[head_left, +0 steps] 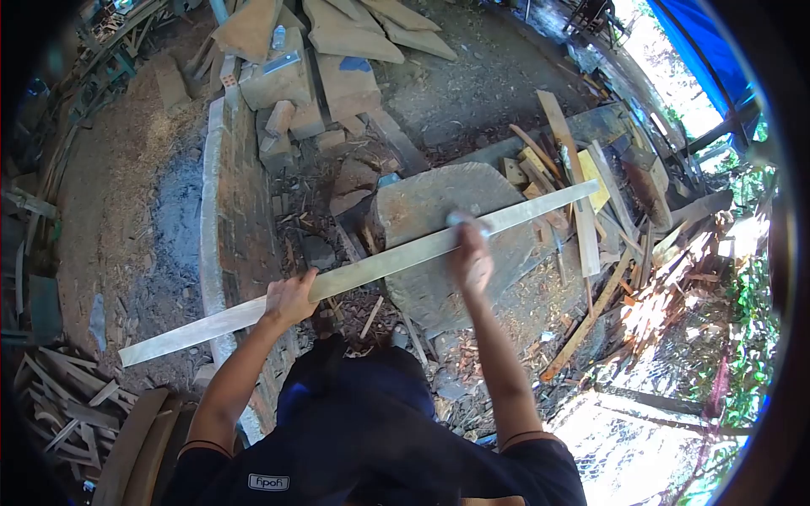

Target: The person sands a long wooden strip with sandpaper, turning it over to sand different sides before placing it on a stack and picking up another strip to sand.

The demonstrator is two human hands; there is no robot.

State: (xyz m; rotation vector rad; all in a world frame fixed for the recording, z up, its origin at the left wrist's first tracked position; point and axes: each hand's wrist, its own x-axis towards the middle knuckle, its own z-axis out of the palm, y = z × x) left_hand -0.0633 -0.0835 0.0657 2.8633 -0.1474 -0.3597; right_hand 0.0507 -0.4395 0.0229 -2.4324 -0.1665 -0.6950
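Observation:
A long, narrow, pale wooden strip (pixel 380 264) lies slantwise across the view, its right part over a big flat-topped block (pixel 439 291) and its left part over a long beam's edge. My left hand (pixel 289 297) is wrapped round the strip left of the block. On the strip above the block rests my right hand (pixel 472 257), blurred, its fingers closed over a small pale object (pixel 466 222) that I cannot make out.
Cut boards and blocks (pixel 350 84) are piled at the top, with a water bottle (pixel 278 37). Loose planks (pixel 574 181) lie right of the block. Curved offcuts (pixel 76 405) fill the lower left. The long beam (pixel 215 228) runs down the left side.

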